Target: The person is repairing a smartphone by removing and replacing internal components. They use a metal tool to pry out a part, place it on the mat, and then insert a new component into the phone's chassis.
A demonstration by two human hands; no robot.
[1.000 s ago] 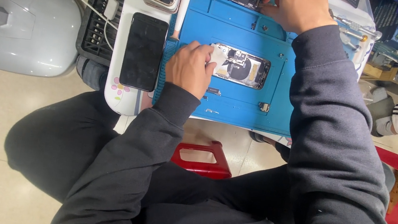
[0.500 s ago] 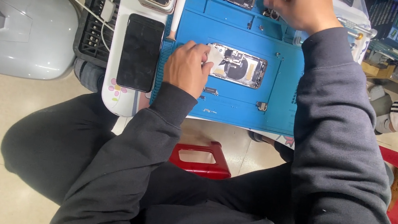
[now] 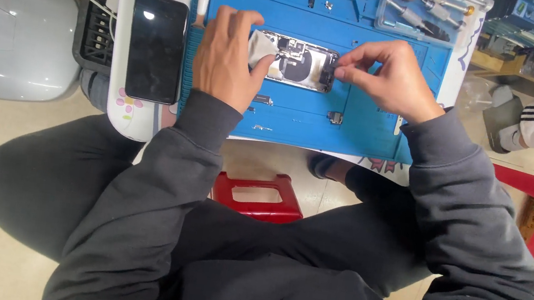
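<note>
While the opened phone point(image 3: 299, 62) lies lengthwise left-right, the left hand point(image 3: 227, 60) clamps its left end, the right hand point(image 3: 394, 81) pinches its right.

On the blue mat point(image 3: 365, 125), the left hand point(image 3: 226, 64) steadies the opened phone point(image 3: 301, 63) while the right hand point(image 3: 391, 80) pinches its right end, a black phone point(image 3: 155, 47) lying left.

Blue mat point(image 3: 365, 125) w/ opened phone point(image 3: 299, 62), small parts point(image 3: 335, 117).

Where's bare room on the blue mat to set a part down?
Free: the blue mat front strip, right of the small bracket, under the right hand. Crowded: centre, where the left hand pins the opened phone; tool tray behind.
</note>
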